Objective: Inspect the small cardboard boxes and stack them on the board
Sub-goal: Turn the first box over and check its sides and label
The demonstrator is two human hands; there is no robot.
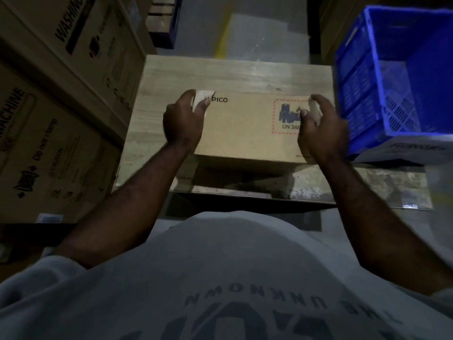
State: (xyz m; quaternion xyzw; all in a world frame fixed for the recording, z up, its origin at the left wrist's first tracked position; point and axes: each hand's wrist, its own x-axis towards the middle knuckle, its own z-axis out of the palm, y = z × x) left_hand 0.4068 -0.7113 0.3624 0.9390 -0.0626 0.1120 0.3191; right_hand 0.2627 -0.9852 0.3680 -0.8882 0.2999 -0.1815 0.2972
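A flat brown cardboard box (247, 128) printed "PICO", with a red-dashed battery label, lies on the pale wooden board (235, 72) in the middle of the view. My left hand (183, 119) grips the box's far left corner, thumb on top and fingers round the edge. My right hand (318, 126) grips its far right corner the same way. The box's near edge sits above the board's front part. No other small box shows on the board.
Large washing-machine cartons (56, 99) stand stacked close on the left. A blue plastic crate (397, 74) sits on a white box (411, 150) at the right. The grey floor (264, 30) and more cartons lie beyond the board.
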